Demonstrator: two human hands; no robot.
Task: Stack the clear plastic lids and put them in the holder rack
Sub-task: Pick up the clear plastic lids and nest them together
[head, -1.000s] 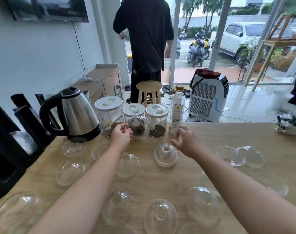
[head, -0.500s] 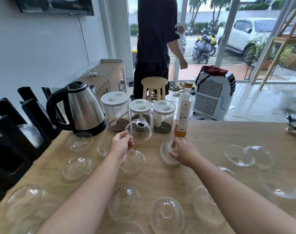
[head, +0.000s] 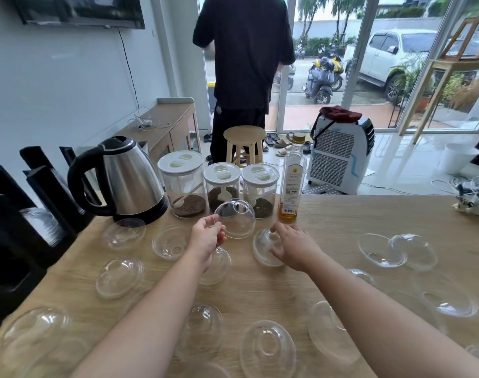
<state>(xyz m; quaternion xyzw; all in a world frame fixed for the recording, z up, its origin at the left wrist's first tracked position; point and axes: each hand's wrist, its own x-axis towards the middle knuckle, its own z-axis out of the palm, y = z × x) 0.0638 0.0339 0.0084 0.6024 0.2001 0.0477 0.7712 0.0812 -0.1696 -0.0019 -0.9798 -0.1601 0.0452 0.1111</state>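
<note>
Several clear dome lids lie scattered over the wooden table [head: 342, 241]. My left hand [head: 207, 237] pinches the rim of one clear lid [head: 237, 218] and holds it raised and tilted in front of the jars. My right hand [head: 294, 245] rests on another lid [head: 265, 248] that lies on the table, fingers curled over its right side. The black holder rack [head: 28, 214] stands at the table's left edge, with a stack of lids [head: 43, 225] in one slot.
A steel kettle [head: 129, 178], three white-lidded jars [head: 222, 186] and a glass bottle [head: 291, 181] line the table's far side. A small plant [head: 475, 197] sits far right. A person in black [head: 243, 64] stands beyond, beside a wooden stool [head: 245, 144].
My right hand has come down from beside the bottle onto the lid on the table. My left hand keeps the raised lid, shifted slightly. The person behind has turned.
</note>
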